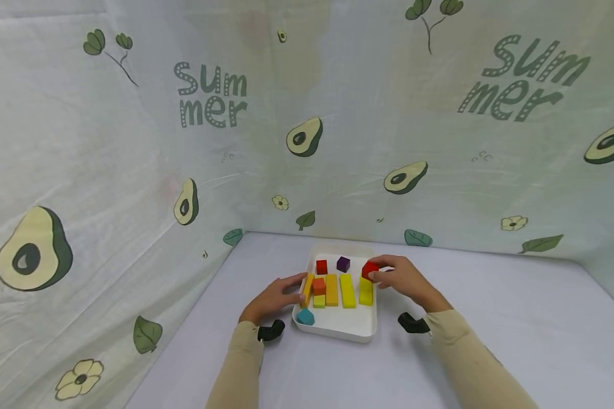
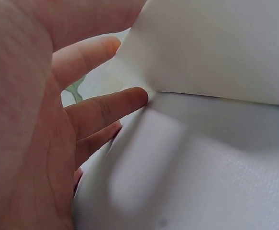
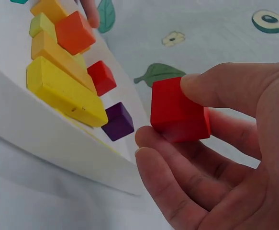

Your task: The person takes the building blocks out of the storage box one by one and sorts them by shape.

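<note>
Thumb and fingers of my right hand (image 1: 406, 279) pinch a red cube (image 3: 178, 108) above the right edge of a white tray (image 1: 337, 332). My left hand (image 1: 273, 298) rests at the tray's left side, fingers fairly straight, with some of them touching its outer wall in the left wrist view. Inside the tray lie another red cube (image 1: 321, 267), a purple cube (image 1: 343, 263), orange-yellow blocks (image 1: 331, 289), long yellow blocks (image 1: 347, 291), and a blue block (image 1: 306, 317). An orange-red cube (image 1: 319, 286) sits by a small yellow-green block (image 1: 319, 301).
The tray stands on a white tabletop (image 1: 491, 318). A white cloth (image 1: 348, 187) printed with avocados and leaves hangs behind and to the left. Beside the right hand's fingers, a small dark purple piece (image 1: 389, 271) shows partly.
</note>
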Demonstrator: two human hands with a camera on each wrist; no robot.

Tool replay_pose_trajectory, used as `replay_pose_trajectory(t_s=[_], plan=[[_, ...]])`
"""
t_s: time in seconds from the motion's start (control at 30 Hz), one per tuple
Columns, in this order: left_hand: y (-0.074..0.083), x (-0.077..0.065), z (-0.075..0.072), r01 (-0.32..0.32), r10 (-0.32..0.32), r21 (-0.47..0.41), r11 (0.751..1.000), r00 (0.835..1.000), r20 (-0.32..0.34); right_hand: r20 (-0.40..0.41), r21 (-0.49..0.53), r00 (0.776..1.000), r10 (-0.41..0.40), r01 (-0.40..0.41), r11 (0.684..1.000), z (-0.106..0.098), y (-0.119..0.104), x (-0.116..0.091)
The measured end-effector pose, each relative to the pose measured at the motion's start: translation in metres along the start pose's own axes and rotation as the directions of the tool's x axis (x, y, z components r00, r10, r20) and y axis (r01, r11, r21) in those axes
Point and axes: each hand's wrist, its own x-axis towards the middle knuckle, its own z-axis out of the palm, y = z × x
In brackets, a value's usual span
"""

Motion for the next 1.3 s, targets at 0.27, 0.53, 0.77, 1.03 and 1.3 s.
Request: replay_pose_trajectory(t_s=[0.27,0.53,0.77,1.03,1.3], plan=[[0.003,-0.003,-0.003,-0.019,0.019,0.006,1.000,1.000,0.010,-0.062,0.060,0.998,-0.001,0.005,0.998,-0.010,0.012,-0.007],[0.003,-0.003,-0.004,-0.025,0.025,0.007,1.000,1.000,0.013,-0.106,0.038,0.994,0.006,-0.002,0.999,-0.022,0.015,-0.012],[0.003,-0.003,-0.004,-0.019,0.018,0.031,0.999,1.000,0.011,-0.116,0.034,0.992,0.048,-0.044,0.998,-0.028,0.023,-0.016],[0.000,-0.003,-0.003,-0.014,0.014,0.012,1.000,1.000,0.011,-0.124,0.002,0.989,0.078,-0.078,0.997,-0.031,0.028,-0.022],[-0.001,-0.002,-0.002,-0.024,0.024,0.020,1.000,1.000,0.006,-0.127,-0.016,0.988,0.087,-0.090,0.996,-0.037,0.038,-0.021]])
